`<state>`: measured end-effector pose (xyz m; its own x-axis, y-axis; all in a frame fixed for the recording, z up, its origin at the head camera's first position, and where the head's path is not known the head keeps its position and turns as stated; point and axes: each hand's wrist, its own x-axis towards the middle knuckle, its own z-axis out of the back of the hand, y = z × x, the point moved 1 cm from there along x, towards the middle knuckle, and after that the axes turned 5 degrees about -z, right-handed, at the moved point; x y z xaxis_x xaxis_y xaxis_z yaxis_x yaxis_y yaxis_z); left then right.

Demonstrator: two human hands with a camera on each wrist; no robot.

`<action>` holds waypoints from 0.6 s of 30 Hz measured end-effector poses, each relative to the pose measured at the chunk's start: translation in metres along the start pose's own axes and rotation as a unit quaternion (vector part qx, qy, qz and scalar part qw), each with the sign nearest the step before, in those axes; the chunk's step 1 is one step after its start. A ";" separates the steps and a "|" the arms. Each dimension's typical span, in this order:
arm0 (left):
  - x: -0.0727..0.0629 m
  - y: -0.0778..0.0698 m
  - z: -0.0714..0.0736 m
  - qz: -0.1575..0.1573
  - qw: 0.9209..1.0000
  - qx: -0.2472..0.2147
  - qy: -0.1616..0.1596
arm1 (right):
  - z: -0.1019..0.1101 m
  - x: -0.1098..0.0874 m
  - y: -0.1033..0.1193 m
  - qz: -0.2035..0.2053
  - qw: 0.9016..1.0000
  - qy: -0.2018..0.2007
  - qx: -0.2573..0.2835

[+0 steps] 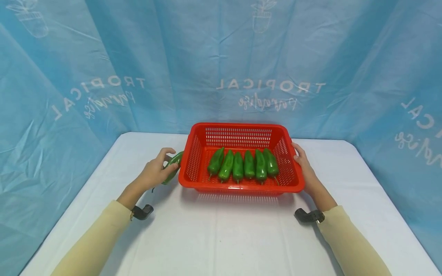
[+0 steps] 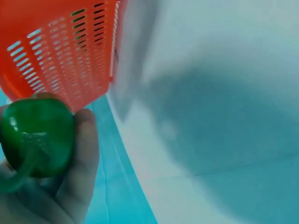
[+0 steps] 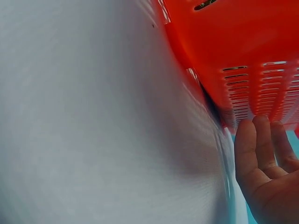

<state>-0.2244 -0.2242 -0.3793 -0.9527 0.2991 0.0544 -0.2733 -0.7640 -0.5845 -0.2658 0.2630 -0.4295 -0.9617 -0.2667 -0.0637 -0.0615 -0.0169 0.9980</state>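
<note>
A red plastic basket (image 1: 238,188) with slotted walls stands on the white-covered table, holding several green peppers (image 1: 238,166) side by side in a row. Just outside its left wall, my left hand (image 1: 157,168) grips another green pepper (image 1: 171,168) between thumb and fingers. That pepper's stem end faces the camera in the left wrist view, and the basket wall (image 2: 60,56) is right beyond it. My right hand (image 1: 305,165) touches the basket's right side at the rim. In the right wrist view its fingers (image 3: 264,144) are extended against the slotted outer wall.
A blue curtain (image 1: 221,57) with printed lettering hangs behind the table and along both sides. The basket stands near the table's (image 1: 221,237) back edge. Each wrist wears a black camera mount (image 1: 141,212).
</note>
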 end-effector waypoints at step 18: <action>-0.009 0.003 0.025 0.066 0.990 -0.125 -0.023 | -0.001 -0.001 0.001 -0.003 1.000 0.004 0.013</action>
<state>-0.2199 -0.2437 -0.3613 -0.9846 0.1750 -0.0021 -0.1098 -0.6271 -0.7712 -0.2649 0.2623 -0.4282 -0.9590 -0.2746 -0.0701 -0.0746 0.0057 0.9972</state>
